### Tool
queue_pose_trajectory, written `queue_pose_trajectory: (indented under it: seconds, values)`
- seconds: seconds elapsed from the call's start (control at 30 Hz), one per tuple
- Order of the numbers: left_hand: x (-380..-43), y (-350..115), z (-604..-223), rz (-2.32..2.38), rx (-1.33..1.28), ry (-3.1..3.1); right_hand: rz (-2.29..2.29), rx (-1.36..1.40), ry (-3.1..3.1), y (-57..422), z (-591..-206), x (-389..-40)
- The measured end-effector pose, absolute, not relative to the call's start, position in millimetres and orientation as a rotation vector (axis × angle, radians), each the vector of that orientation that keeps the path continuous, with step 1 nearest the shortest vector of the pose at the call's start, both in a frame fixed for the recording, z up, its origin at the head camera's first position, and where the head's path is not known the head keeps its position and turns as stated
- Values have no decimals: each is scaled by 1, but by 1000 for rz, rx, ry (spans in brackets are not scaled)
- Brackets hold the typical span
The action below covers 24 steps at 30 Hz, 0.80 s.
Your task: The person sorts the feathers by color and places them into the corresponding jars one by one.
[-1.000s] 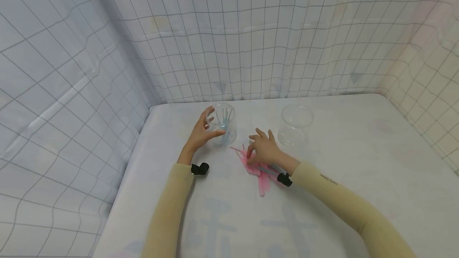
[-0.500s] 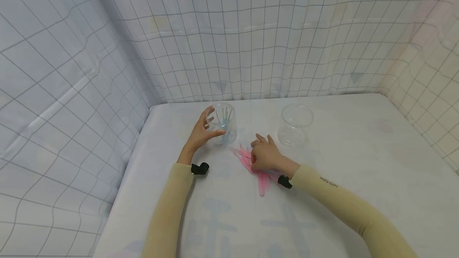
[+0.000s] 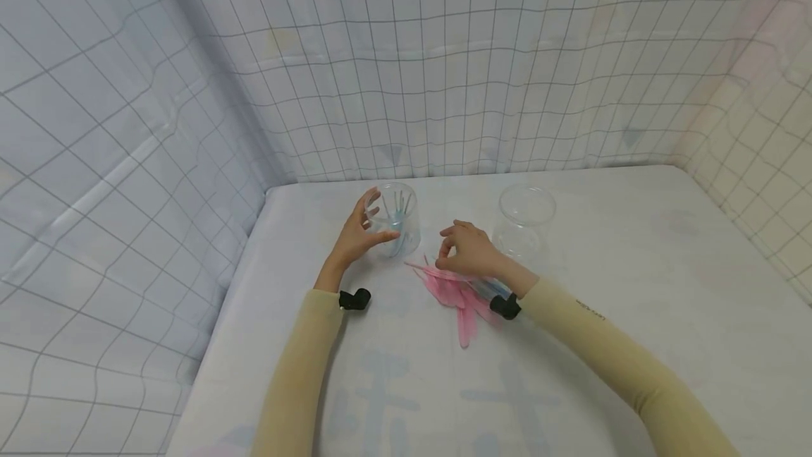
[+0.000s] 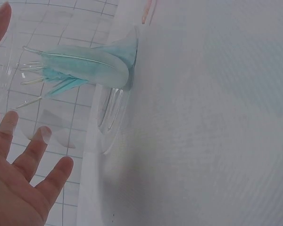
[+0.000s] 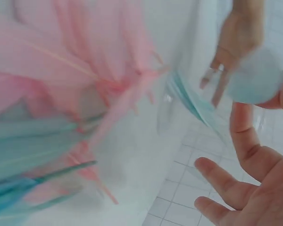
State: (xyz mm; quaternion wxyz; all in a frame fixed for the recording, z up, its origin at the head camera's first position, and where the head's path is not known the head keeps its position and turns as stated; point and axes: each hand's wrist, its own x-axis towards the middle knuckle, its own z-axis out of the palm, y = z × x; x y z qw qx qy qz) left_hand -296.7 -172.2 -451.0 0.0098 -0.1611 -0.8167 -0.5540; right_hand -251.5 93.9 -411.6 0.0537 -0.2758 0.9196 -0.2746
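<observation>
My left hand (image 3: 352, 238) curves round the side of a clear jar (image 3: 414, 237), thumb in front and fingers behind. Inside that jar stand several blue feathers (image 4: 92, 66), their quills pointing up. My right hand (image 3: 472, 251) is raised just above a loose pile of pink feathers (image 3: 449, 293), where blue feathers (image 3: 487, 289) also lie. Between its thumb and forefinger it pinches a pale blue feather (image 5: 255, 80), of which the right wrist view shows a blurred rounded end; the other fingers are spread.
A second clear jar (image 3: 526, 221) stands upright beyond the right hand, near the back of the white-covered table (image 3: 603, 245). Grid-patterned cloth (image 3: 444, 90) hangs behind and along both sides.
The right hand reached down into the feather pile, then rose with a blue feather, shifting feathers in the pile. The left hand stays at the jar.
</observation>
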Motion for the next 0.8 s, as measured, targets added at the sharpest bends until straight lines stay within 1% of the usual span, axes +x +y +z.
queue_pose_trajectory:
  seconds: [0.1, 0.23, 0.43, 0.6, 0.8]
  values:
    - [-298, -173, -453, -1726, -494, -2548, -1108, -801, 2719, 94, -403, -261]
    - [-297, -173, -453, -1728, -499, -2533, -1418, -660, 2600, 89, -391, -272]
    - [-297, -174, -454, -1737, -502, -2521, -1796, -427, 2457, 74, -375, -283]
    - [-297, -174, -454, -1732, -489, -2535, -2063, -314, 2332, 58, -364, -290]
    - [-298, -173, -455, -1733, -498, -2536, -2393, -190, 2133, 40, -360, -300]
